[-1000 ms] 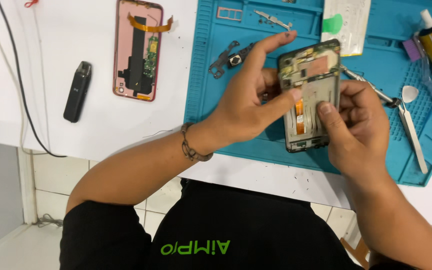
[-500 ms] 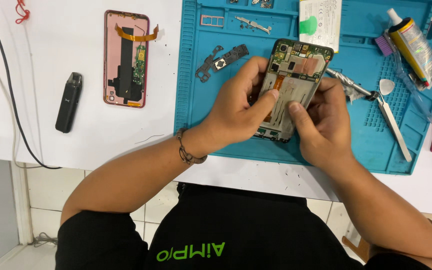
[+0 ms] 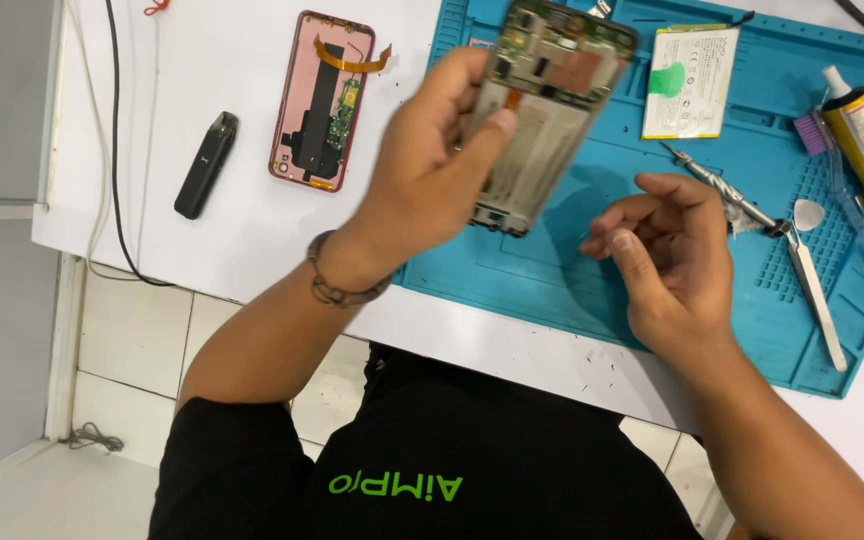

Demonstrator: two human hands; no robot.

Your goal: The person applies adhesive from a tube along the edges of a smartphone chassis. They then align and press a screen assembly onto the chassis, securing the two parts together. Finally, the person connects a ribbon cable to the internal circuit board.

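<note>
Bright even overhead light, soft shadows, slight motion blur, mild glare

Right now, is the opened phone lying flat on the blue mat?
No, the left hand holds the opened phone frame up above the blue rubber mat.

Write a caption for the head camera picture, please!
Left hand lifts an opened phone above a blue mat; right hand pinches something tiny.

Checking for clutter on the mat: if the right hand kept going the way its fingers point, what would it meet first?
Probably the opened phone frame held in the left hand; the right hand points up-left towards its lower end, though depth is unclear.
</note>
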